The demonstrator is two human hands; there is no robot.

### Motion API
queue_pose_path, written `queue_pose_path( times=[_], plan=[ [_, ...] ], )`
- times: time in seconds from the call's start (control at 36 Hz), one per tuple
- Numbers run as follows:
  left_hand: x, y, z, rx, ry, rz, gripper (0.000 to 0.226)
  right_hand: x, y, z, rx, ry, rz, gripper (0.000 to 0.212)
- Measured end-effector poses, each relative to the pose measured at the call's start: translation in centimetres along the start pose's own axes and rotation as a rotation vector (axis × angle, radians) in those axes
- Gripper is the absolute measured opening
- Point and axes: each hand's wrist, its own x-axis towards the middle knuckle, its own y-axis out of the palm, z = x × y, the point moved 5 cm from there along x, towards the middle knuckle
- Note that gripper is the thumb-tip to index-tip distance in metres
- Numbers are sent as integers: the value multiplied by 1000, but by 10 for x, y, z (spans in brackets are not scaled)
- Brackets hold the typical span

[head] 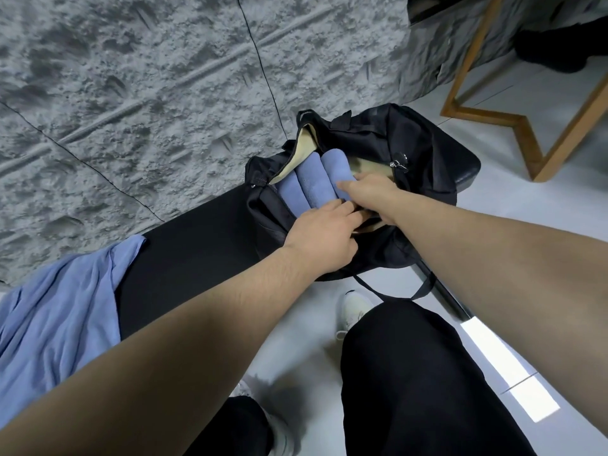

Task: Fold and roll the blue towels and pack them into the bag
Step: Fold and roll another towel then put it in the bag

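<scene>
Head view. Three rolled blue towels (311, 182) are lying side by side inside the open black bag (411, 149), against its tan lining (304, 146). One unfolded blue towel (59, 311) is lying crumpled at 8 o'clock of the bag, on the black bench (184, 255). The bag is sitting at the bench's far end.

The right hand (371, 194) is gripping the rightmost roll, thumb on top. The left hand (324, 238) is resting at the bag's near rim, at 6 o'clock of the rolls; its fingertips are hidden, so its grasp cannot be determined.

A grey textured wall (148, 93) is standing behind the bench. The floor (543, 199) is pale and glossy. A wooden frame (526, 126) is standing at 2 o'clock. Two white shoes (353, 307) are showing below. No legible writing is showing.
</scene>
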Motion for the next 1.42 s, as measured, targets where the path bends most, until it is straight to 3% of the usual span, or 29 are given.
queue_pose_path(
  times=[0.11, 0.31, 0.44, 0.75, 0.97, 1.14, 1.42],
  plan=[
    [6, 1, 2, -15, -53, 83, 51, -6, -3, 3, -197, -12, 6, 48],
    [7, -9, -3, 1, -55, 154, 51, -15, -7, 2, -132, -34, -1, 65],
    [0, -19, -13, 66, -23, 100, 52, -34, -18, 8, -152, -133, -125, 58],
    [-43, -56, -18, 66, 22, -50, 52, -95, -22, 42, -69, -280, -63, 35],
    [-106, -81, 12, 5, -130, -73, 55, -144, 8, 81, -66, -390, 33, 20],
    [-155, -89, 48, -27, -297, -33, 49, -178, 49, 112, -40, -485, 134, 22],
    [-232, -49, 123, -189, -530, 11, 45, -195, 137, 133, -89, -525, 245, 23]
  ],
)
